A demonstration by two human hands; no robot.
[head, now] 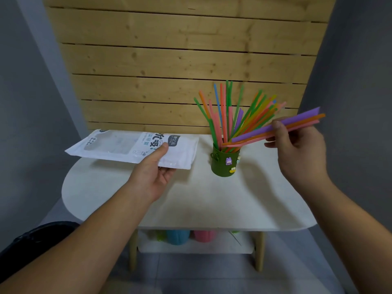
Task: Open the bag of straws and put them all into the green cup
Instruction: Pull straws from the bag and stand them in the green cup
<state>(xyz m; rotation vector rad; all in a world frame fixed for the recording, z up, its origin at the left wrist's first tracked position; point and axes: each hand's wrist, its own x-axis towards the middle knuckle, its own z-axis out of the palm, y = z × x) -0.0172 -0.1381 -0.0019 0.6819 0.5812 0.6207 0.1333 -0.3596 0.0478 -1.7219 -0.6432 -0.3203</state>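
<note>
Straws (pixel 297 122) pinched in your right hand (pixel 297 153): tilt upright, feed their ends into the green cup (pixel 224 165); left hand (pixel 151 169) grips the bag (pixel 118 145) beside it.

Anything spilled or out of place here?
Nothing spilled on the table. The straws splay loosely in the green cup, the right hand holding a few more at its rim. One thin stick, possibly a stray straw, lies on the lower shelf.
</note>
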